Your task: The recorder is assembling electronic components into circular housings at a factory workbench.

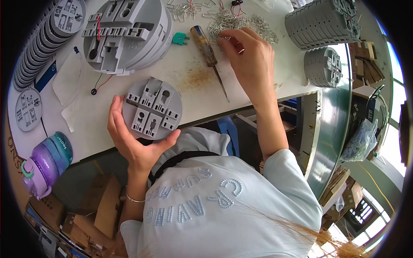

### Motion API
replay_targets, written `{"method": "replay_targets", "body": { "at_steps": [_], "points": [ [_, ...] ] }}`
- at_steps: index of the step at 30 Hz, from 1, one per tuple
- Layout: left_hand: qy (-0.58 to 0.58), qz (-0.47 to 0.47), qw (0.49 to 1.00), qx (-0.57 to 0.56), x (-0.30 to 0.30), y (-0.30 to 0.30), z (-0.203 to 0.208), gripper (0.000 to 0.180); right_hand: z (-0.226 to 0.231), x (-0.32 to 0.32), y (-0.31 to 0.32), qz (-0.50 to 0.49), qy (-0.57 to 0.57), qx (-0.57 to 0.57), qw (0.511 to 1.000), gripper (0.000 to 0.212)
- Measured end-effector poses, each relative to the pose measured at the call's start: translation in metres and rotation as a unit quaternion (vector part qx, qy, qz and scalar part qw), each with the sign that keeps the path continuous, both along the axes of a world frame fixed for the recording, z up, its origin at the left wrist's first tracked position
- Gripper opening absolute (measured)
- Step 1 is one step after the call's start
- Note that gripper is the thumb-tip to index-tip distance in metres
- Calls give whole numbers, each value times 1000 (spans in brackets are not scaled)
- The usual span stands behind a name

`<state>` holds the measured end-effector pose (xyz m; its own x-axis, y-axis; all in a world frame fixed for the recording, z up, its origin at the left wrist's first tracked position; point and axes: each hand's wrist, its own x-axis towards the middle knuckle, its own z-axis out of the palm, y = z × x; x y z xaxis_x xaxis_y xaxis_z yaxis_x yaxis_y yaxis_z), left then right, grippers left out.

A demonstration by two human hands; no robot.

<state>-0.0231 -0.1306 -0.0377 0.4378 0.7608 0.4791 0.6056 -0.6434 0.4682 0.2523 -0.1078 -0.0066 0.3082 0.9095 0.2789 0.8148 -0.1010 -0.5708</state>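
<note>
So my left hand [140, 154] has a grey slotted disc [152, 109] by the rim, fingers clamped along its 9 o'clock side and thumb pressing between 4 and 5. The disc is at the near edge of the surface [275, 71], pocketed face up toward me; can't really tell if it's resting there or lifted a bit. Taking that disc as the middle of the clock, my right hand [254, 53] is out at 2, fingers curled in at the near side of a loose pile of bent metal clips [232, 20]. Honestly can't tell if those fingertips are together or pinching anything, since the hand itself hides them. Also at 2, but closer in, there's a screwdriver [205, 46] with a grubby worn handle, its shaft pointing back toward my side, and a brown stain [195, 78] just beside it. A little green plug [179, 38] is at 1. Between 11 and 12 sits a stack of bigger grey discs [129, 41], pretty chunky, and a small round black part [94, 91] with thin wires lies between 9 and 10. Long row of grey discs [36, 58] at 10, purple and teal bottle [49, 161] over at 8, and another grey stack [318, 26] well off at 2.
</note>
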Motion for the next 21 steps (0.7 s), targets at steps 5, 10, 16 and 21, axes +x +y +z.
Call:
{"method": "replay_targets", "body": {
  "at_steps": [5,10,16,21],
  "points": [
    [-18,5,1000,6,2,1,-2,122,-1,-2,3,-5,-3,9,1000,11],
    [0,20,999,27,2,1,-7,118,-2,0,6,-9,-5,45,999,10],
    [-26,22,999,24,-3,1,11,112,8,5,4,-22,235,41,971,15],
    [-141,-7,990,0,1,12,58,43,26,-15,-5,63,540,15,839,22]
  ]
}}
